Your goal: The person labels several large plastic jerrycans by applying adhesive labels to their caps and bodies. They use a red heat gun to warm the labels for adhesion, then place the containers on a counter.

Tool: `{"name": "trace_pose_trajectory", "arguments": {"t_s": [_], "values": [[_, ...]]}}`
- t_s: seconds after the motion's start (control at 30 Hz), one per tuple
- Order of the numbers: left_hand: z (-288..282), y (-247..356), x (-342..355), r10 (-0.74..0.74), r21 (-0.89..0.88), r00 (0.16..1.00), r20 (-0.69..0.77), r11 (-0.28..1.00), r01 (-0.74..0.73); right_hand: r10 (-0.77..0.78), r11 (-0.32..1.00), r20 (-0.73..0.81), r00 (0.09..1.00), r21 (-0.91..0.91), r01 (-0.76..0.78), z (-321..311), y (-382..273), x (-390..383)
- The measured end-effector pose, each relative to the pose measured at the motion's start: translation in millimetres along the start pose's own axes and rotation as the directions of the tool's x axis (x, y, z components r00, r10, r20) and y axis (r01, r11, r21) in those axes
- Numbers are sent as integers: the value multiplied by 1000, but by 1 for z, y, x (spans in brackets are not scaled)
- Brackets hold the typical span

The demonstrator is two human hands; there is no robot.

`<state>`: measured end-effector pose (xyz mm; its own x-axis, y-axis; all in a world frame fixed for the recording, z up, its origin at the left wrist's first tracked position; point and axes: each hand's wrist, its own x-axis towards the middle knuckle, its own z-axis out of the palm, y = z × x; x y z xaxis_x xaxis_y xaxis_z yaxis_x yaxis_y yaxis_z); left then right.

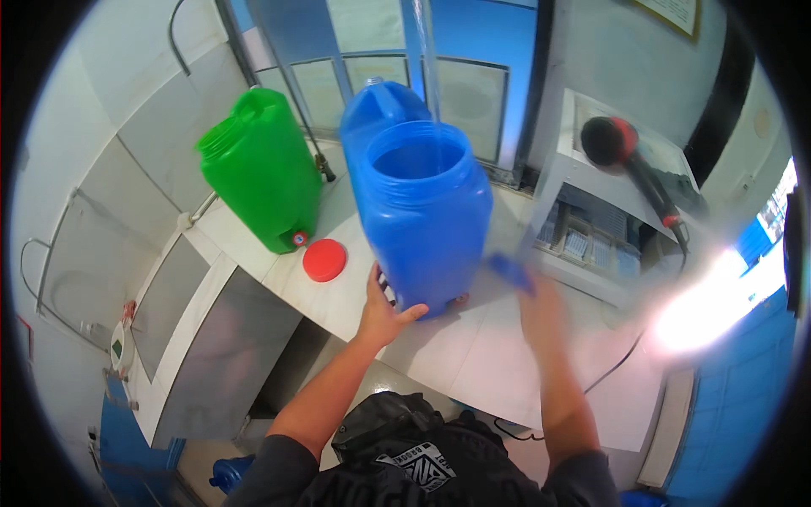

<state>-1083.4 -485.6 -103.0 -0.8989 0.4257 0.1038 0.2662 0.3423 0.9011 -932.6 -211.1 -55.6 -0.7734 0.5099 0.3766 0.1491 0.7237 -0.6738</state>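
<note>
The scene is bright. Well right of the open blue container (427,228), white glare burns out detail; soft shadow lies at the container's foot. Just right of it, the right hand (542,302) is motion-blurred. Far around it, straight edges bend toward black corners.

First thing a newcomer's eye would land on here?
Likely the open blue jug at centre, a clear stream or tube running down to its mouth, the left hand at its base. Next, the bright green jug to its left, a red lid beside that jug's base on the white counter.
</note>
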Motion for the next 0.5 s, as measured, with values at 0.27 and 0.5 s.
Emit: {"name": "trace_pose_trajectory", "arguments": {"t_s": [0.27,0.5], "values": [[13,-10,-5,35,-4,996,-87,999,-36,-331,867,145,932,-342,361,43,-3,-92],[-16,-29,-31,-82,-53,977,194,994,94,1,925,730,684,258,-277,5,-16,-181]]}}
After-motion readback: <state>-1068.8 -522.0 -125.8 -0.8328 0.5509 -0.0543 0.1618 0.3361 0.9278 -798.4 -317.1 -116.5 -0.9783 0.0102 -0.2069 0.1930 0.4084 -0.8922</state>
